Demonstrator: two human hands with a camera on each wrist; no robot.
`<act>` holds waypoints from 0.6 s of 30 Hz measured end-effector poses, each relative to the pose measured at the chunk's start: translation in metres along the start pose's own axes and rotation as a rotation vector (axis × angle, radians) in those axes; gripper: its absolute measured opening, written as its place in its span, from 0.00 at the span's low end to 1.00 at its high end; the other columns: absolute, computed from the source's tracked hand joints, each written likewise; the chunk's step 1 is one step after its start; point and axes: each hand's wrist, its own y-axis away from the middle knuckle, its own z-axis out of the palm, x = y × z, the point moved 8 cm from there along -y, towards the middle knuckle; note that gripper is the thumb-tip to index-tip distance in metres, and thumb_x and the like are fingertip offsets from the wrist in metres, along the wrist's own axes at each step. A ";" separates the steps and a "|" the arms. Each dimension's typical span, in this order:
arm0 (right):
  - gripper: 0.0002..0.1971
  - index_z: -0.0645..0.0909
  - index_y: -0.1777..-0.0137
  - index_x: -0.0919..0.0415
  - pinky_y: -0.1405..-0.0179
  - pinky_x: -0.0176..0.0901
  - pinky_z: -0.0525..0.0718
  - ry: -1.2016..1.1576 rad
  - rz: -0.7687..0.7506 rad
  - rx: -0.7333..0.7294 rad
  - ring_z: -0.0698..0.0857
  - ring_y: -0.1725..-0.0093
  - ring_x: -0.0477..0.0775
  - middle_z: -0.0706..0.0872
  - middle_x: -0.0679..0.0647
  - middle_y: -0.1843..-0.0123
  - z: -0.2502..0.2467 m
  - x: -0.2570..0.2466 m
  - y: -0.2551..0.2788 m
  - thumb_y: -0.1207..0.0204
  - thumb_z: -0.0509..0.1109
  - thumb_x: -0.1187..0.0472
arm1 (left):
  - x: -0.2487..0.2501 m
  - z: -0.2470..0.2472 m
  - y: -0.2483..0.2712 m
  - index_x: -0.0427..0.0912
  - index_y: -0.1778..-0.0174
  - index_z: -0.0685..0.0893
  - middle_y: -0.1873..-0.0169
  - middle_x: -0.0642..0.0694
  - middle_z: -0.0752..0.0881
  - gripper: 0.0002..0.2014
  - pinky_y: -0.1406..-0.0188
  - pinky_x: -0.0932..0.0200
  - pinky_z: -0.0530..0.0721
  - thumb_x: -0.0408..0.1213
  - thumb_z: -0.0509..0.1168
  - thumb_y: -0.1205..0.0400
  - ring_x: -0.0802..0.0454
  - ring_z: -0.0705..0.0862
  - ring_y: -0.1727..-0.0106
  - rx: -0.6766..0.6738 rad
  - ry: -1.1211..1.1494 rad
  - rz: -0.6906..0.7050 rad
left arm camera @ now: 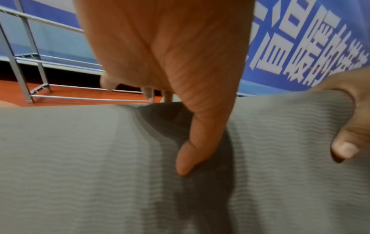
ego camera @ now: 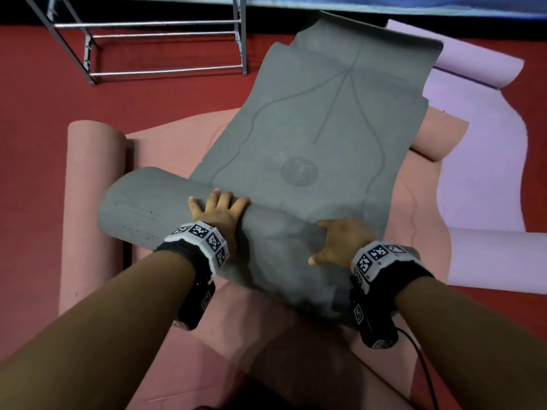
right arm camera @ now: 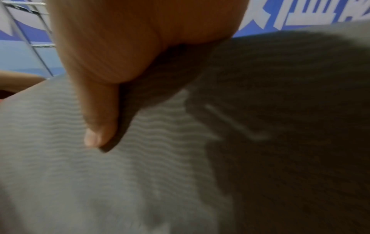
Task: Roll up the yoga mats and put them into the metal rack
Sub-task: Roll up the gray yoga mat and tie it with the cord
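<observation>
Landmark: the grey mat, half rolled, lay diagonally over the other mats; every place below is given relative to it.
Pink mat: spread beneath the grey mat, its own rolled end lying left of the grey roll.
Metal rack: stood on the red floor beyond and to the left of the grey mat's far end, well apart from the roll; no mat showed in the part in view.
Left hand: lay flat on top of the grey roll, fingers spread and reaching over its front edge, thumb pressed into the ribbed surface.
Right hand: pressed on the roll's right part, fingers spread, nothing gripped; the two hands were apart along the roll.
Lilac mat: lay right of the grey mat, partly under it.
Step in hand: rolling the grey mat, judged roughly a third done.
Next move: probably an even forward push from both palms, keeping the roll tight and square, since its left end appeared to jut out.
</observation>
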 end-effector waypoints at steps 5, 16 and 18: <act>0.29 0.71 0.24 0.41 0.38 0.47 0.78 0.073 -0.057 0.071 0.82 0.34 0.58 0.84 0.52 0.33 -0.057 -0.020 0.082 0.25 0.69 0.38 | 0.005 -0.068 0.052 0.44 0.19 0.52 0.19 0.46 0.61 0.51 0.23 0.23 0.47 0.51 0.77 0.31 0.46 0.52 0.15 0.031 0.051 0.062; 0.28 0.79 0.32 0.49 0.28 0.48 0.72 -0.459 0.048 -0.113 0.78 0.31 0.54 0.81 0.51 0.31 -0.070 -0.003 0.179 0.24 0.64 0.32 | 0.038 -0.106 0.179 0.52 0.25 0.70 0.28 0.52 0.76 0.30 0.20 0.31 0.46 0.43 0.67 0.25 0.46 0.67 0.22 0.217 -0.113 0.176; 0.26 0.80 0.31 0.54 0.30 0.45 0.72 -0.484 0.135 -0.137 0.79 0.30 0.58 0.81 0.55 0.28 -0.053 0.014 0.178 0.18 0.60 0.37 | 0.044 -0.095 0.196 0.48 0.35 0.81 0.41 0.48 0.86 0.31 0.25 0.25 0.58 0.38 0.75 0.37 0.43 0.79 0.32 0.337 -0.115 0.211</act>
